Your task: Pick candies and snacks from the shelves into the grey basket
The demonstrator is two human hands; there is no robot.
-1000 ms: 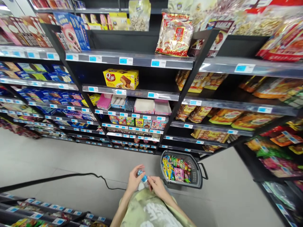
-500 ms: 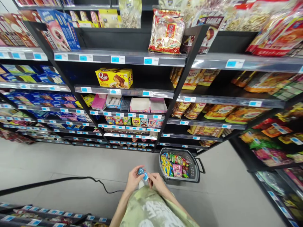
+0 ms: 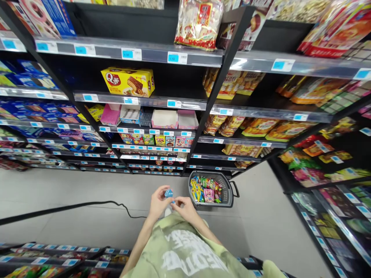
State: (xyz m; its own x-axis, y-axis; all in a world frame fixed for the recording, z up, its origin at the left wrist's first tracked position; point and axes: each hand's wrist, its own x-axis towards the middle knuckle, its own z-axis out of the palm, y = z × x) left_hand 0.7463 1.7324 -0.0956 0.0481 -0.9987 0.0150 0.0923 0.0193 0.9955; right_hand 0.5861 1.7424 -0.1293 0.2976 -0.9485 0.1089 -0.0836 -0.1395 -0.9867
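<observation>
In front of my body a small blue packet with white spots (image 3: 168,193) sticks out from the fingers of my left hand (image 3: 158,201), which is closed on it. My right hand (image 3: 185,208) pinches at the packet's lower end, where a bit of blue shows between both hands' fingertips. Its exact kind is too small to tell. To the right of my hands, a dark grey shopping basket (image 3: 228,202) stands on the floor. Inside lie many colourful snack packets, among them yellow-and-blue ones (image 3: 196,189) and a pink pack (image 3: 208,195).
Ahead rises a black shelf unit with price tags, holding a yellow cake box (image 3: 127,82), open display cartons (image 3: 164,119) and bread bags (image 3: 230,126). A black cable (image 3: 72,207) runs in from the left above the floor. More shelving stands at right and behind me.
The view has shifted, so shelves and basket sit further left and higher. My fingers have turned the blue packet, and my right fingertips have come closer to my left.
</observation>
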